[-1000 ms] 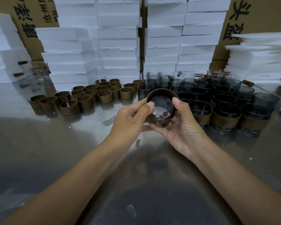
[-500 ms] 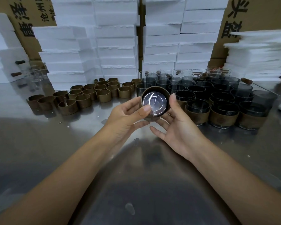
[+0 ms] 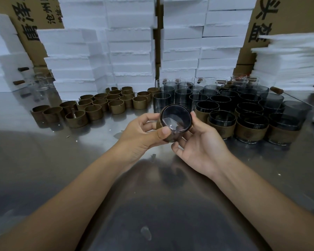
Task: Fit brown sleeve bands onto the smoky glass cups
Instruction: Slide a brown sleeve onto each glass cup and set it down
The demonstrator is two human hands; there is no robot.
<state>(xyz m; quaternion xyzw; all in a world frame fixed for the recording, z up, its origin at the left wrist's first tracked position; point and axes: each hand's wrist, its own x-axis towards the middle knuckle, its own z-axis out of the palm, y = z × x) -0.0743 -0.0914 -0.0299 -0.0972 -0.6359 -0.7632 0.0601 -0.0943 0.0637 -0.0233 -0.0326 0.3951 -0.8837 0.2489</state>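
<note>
Smoky glass cup (image 3: 175,122), tipped so its open mouth faces the camera, is held above the steel table (image 3: 62,160) with a brown sleeve band (image 3: 169,140) showing round its lower wall. The left hand (image 3: 143,131) grips it, thumb laid over the near rim and fingers curled behind. The right hand (image 3: 198,142) cradles its other side, one fingertip against the wall and the thumb just under the base.

Left of the cup and farther back, loose bands (image 3: 98,107) stand in a cluster, well apart from the left hand, with a strip of open steel between. Directly behind the cup stand bare smoky cups (image 3: 183,96), packed rim to rim and close to its far edge. Right of the cup, sleeved cups (image 3: 250,127) stand in rows, the nearest just beside the right hand's fingers. On the near side of the cup, only the two forearms cross a broad run of the dull, reflective steel, which carries a few white specks to the cup's left.

Beyond the cup, white foam boxes (image 3: 130,51) rise in tall stacks, with printed cardboard cartons (image 3: 257,19) behind them.
</note>
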